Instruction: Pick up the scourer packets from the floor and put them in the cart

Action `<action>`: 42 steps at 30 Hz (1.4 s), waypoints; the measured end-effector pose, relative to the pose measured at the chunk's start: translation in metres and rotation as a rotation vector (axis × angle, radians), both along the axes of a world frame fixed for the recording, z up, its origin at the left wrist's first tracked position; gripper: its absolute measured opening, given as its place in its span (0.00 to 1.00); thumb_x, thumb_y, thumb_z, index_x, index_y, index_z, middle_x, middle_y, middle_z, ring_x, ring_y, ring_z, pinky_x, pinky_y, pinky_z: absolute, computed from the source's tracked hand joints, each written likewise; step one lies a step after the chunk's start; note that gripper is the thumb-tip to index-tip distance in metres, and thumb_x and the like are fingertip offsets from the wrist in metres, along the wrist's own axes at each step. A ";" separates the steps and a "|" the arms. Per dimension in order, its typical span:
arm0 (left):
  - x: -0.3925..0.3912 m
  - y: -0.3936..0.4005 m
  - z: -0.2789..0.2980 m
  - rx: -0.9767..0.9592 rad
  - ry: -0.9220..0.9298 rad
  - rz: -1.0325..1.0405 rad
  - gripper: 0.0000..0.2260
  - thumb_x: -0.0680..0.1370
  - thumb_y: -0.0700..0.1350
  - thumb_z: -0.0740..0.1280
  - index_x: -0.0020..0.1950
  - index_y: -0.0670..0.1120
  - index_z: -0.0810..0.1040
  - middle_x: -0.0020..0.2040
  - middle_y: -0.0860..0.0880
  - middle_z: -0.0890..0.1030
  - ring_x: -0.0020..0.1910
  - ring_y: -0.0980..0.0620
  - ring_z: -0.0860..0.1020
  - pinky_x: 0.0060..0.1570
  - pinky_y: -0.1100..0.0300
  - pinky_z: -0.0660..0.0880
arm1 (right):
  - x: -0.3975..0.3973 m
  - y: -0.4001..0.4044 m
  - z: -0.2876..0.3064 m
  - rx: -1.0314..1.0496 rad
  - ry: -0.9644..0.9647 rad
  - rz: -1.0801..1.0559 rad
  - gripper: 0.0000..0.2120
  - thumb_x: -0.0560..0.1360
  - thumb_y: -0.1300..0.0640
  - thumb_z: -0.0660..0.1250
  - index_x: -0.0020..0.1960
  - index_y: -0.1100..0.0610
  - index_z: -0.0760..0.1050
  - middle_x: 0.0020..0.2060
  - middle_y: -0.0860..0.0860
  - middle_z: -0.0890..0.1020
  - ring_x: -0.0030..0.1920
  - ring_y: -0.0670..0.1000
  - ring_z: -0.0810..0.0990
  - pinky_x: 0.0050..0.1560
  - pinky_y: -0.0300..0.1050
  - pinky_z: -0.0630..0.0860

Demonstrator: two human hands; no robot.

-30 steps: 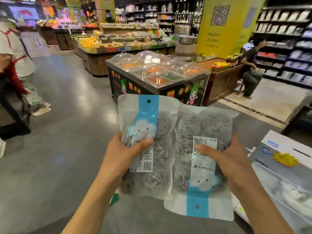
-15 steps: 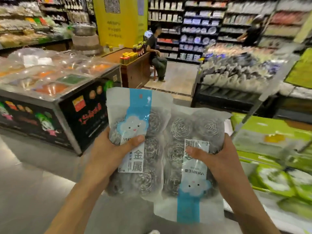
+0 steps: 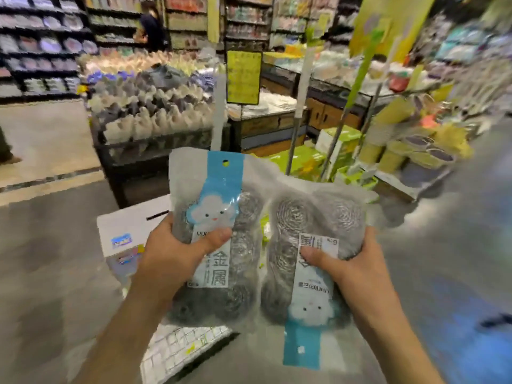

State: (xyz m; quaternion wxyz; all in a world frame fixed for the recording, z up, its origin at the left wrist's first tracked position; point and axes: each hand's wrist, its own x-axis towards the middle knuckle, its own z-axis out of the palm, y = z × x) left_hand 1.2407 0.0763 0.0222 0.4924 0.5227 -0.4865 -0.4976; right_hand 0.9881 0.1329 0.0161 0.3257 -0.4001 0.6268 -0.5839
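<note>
Two scourer packets, left hand [image 3: 169, 261] gripping one [image 3: 219, 234], right hand [image 3: 357, 273] the other [image 3: 313, 245]: locate cart, lower flat, release together.

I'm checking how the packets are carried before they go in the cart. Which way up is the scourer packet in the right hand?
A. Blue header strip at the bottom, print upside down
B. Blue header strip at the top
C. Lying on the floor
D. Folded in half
A: the right hand grips its scourer packet with the blue header strip hanging at the bottom and the print inverted.
</note>
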 end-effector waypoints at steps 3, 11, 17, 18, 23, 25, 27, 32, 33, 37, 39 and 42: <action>-0.064 -0.046 -0.006 -0.013 -0.013 -0.185 0.25 0.64 0.51 0.80 0.59 0.49 0.81 0.48 0.51 0.88 0.46 0.50 0.87 0.46 0.52 0.83 | -0.049 -0.001 -0.003 0.015 -0.022 -0.169 0.33 0.58 0.59 0.87 0.58 0.50 0.75 0.50 0.49 0.87 0.51 0.52 0.87 0.57 0.64 0.82; -0.263 -0.126 -0.026 0.008 -0.025 -0.532 0.28 0.62 0.50 0.85 0.59 0.46 0.82 0.49 0.49 0.88 0.48 0.48 0.87 0.47 0.52 0.82 | -0.198 -0.009 -0.013 -0.005 -0.064 -0.485 0.30 0.62 0.63 0.84 0.57 0.49 0.73 0.50 0.47 0.86 0.47 0.44 0.87 0.45 0.42 0.83; -0.410 -0.155 -0.026 0.000 -0.035 -0.653 0.29 0.62 0.52 0.83 0.59 0.44 0.82 0.51 0.48 0.88 0.48 0.48 0.87 0.49 0.51 0.82 | -0.318 -0.014 -0.010 0.013 -0.048 -0.620 0.30 0.63 0.63 0.84 0.58 0.50 0.74 0.50 0.48 0.87 0.49 0.48 0.87 0.52 0.53 0.84; -0.432 -0.159 -0.025 -0.004 -0.040 -0.679 0.31 0.61 0.53 0.84 0.60 0.45 0.82 0.51 0.49 0.88 0.48 0.49 0.87 0.49 0.50 0.82 | -0.336 -0.013 -0.008 0.015 -0.057 -0.651 0.31 0.63 0.62 0.84 0.60 0.50 0.74 0.51 0.49 0.87 0.50 0.50 0.88 0.53 0.57 0.84; -0.534 -0.169 -0.018 0.011 -0.053 -0.813 0.28 0.62 0.52 0.81 0.61 0.48 0.80 0.51 0.51 0.88 0.49 0.51 0.87 0.49 0.51 0.83 | -0.410 -0.009 -0.004 0.007 -0.067 -0.800 0.33 0.62 0.61 0.85 0.61 0.49 0.74 0.52 0.49 0.87 0.50 0.52 0.87 0.55 0.61 0.83; -0.574 -0.176 -0.018 0.012 -0.072 -0.847 0.30 0.60 0.54 0.81 0.60 0.50 0.80 0.50 0.52 0.88 0.49 0.52 0.87 0.52 0.49 0.83 | -0.438 -0.010 -0.006 0.006 -0.059 -0.852 0.33 0.62 0.61 0.85 0.62 0.50 0.74 0.53 0.49 0.86 0.52 0.51 0.87 0.57 0.62 0.83; -0.615 -0.183 -0.020 0.018 -0.094 -0.899 0.31 0.59 0.56 0.81 0.60 0.51 0.81 0.50 0.53 0.88 0.48 0.52 0.87 0.52 0.47 0.83 | -0.465 -0.011 -0.008 0.012 -0.058 -0.904 0.33 0.62 0.60 0.85 0.62 0.49 0.74 0.53 0.48 0.86 0.52 0.49 0.87 0.59 0.60 0.82; -0.727 -0.201 -0.029 0.037 -0.090 -1.063 0.32 0.61 0.56 0.83 0.62 0.52 0.80 0.52 0.53 0.88 0.50 0.51 0.87 0.54 0.44 0.83 | -0.541 -0.016 -0.014 0.027 -0.082 -1.029 0.31 0.62 0.58 0.85 0.59 0.44 0.74 0.50 0.42 0.86 0.50 0.44 0.87 0.57 0.56 0.83; -0.750 -0.205 -0.032 0.042 -0.089 -1.103 0.33 0.61 0.56 0.85 0.63 0.53 0.80 0.53 0.54 0.88 0.51 0.51 0.87 0.55 0.44 0.82 | -0.557 -0.017 -0.015 0.030 -0.090 -1.052 0.31 0.62 0.58 0.85 0.59 0.43 0.74 0.50 0.41 0.86 0.49 0.45 0.87 0.57 0.57 0.83; -0.843 -0.214 -0.029 0.048 -0.103 -1.238 0.31 0.60 0.57 0.85 0.59 0.54 0.80 0.50 0.57 0.88 0.50 0.54 0.87 0.50 0.53 0.83 | -0.615 -0.021 -0.012 0.032 -0.137 -1.190 0.31 0.63 0.57 0.85 0.58 0.40 0.73 0.48 0.37 0.86 0.48 0.43 0.87 0.58 0.57 0.82; -0.889 -0.212 -0.024 0.047 -0.106 -1.324 0.24 0.65 0.51 0.83 0.57 0.54 0.80 0.49 0.58 0.88 0.47 0.57 0.87 0.42 0.62 0.81 | -0.642 -0.019 -0.011 0.041 -0.148 -1.256 0.30 0.63 0.56 0.85 0.58 0.40 0.74 0.49 0.39 0.86 0.50 0.46 0.87 0.57 0.58 0.82; -0.953 -0.202 -0.017 0.005 -0.081 -1.435 0.25 0.63 0.52 0.81 0.57 0.53 0.79 0.47 0.59 0.88 0.44 0.59 0.86 0.37 0.67 0.80 | -0.679 -0.009 -0.012 0.041 -0.140 -1.362 0.30 0.64 0.56 0.84 0.60 0.42 0.74 0.51 0.43 0.87 0.51 0.49 0.87 0.54 0.55 0.83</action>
